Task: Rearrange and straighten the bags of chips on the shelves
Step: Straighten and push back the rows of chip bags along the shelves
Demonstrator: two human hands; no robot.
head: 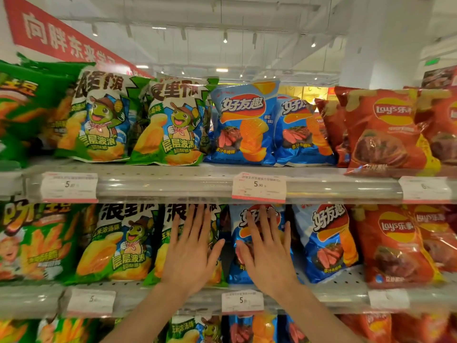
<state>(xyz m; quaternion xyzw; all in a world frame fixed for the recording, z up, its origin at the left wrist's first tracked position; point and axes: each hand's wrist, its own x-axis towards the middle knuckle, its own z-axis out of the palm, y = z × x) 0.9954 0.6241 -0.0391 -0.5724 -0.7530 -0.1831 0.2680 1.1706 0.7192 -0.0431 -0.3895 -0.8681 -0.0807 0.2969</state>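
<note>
With both hands spread flat, fingers apart and gripping nothing, we press the left hand (190, 253) on a green bag (173, 246) and the right hand (265, 253) on the blue bag (249, 243) just beside it, both standing on the middle shelf (341, 292). To straighten them well, we should push evenly and gently until the fronts line up with their neighbours, since the puffy bags will likely tilt or slide.

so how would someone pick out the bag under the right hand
Find the middle shelf, the one both hands reach into. The right hand lies flat on a blue bag, the leftmost blue one there, right beside the green bags.
</note>
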